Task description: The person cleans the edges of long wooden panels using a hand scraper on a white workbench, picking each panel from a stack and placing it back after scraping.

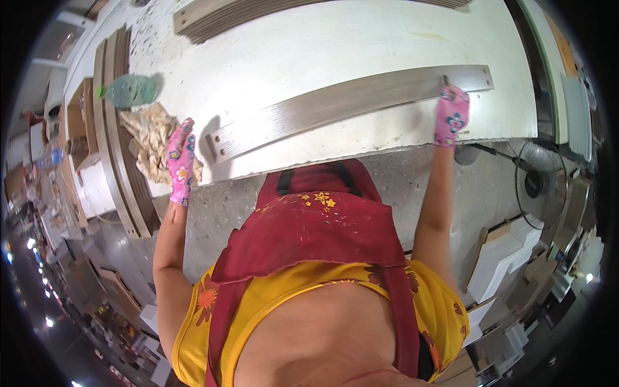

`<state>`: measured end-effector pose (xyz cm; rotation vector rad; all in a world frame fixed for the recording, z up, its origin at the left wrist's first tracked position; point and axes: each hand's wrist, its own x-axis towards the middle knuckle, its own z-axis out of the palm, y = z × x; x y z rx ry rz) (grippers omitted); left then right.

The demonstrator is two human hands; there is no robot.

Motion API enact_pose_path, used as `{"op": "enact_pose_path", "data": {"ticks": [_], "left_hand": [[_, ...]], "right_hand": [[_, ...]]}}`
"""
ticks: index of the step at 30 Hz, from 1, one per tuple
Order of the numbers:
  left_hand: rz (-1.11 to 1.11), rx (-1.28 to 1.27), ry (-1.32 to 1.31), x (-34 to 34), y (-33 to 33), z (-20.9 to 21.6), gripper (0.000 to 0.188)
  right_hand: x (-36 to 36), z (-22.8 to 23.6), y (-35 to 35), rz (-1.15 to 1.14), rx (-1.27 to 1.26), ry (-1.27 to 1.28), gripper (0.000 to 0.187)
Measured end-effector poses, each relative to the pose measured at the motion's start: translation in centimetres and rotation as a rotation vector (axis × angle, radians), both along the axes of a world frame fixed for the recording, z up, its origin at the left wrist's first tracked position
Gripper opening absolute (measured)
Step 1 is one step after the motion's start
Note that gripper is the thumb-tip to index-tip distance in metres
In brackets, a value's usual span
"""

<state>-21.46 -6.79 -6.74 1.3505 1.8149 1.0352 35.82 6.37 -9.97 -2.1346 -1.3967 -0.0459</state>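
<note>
A long grey-brown wooden slat [348, 100] with two small holes at each end lies slantwise on the white table [309, 58]. My right hand [454, 115], in a pink flowered glove, is closed by the slat's right part. A short, thin dark piece [445, 80] sticks up from its fingers over the slat; its kind is too small to tell. My left hand [181, 161], gloved alike, is held edge-on beyond the slat's left end, apart from it, fingers stretched out and holding nothing visible. Just left of it is a crumpled beige cloth [151, 132].
Stacked slats lie at the table's far edge [258, 18] and along its left side [116, 142]. A greenish plastic bottle [132, 91] lies near the cloth. The table's front edge runs before my red apron [309, 232]. A round fan [538, 184] stands at right below table level.
</note>
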Motion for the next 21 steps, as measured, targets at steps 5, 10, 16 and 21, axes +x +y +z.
{"op": "enact_pose_path", "data": {"ticks": [5,10,16,21], "left_hand": [[0.032,-0.257,-0.381,-0.1,-2.4,-0.6,0.031],[0.037,-0.232,-0.593,-1.0,-1.9,-2.3,0.029],[-0.136,-0.137,-0.843,-2.7,-2.1,-3.5,0.035],[-0.022,-0.213,-1.039,-3.3,-3.4,-5.7,0.036]], "right_hand": [[-12.6,-2.8,-2.1,0.454,-0.091,-0.046,0.021],[-38.4,-9.1,-11.0,0.976,-0.034,-1.317,0.019],[-37.6,-5.8,-12.2,1.239,-0.085,0.655,0.012],[-31.0,-0.5,-7.7,0.702,-0.229,0.255,0.011]]}}
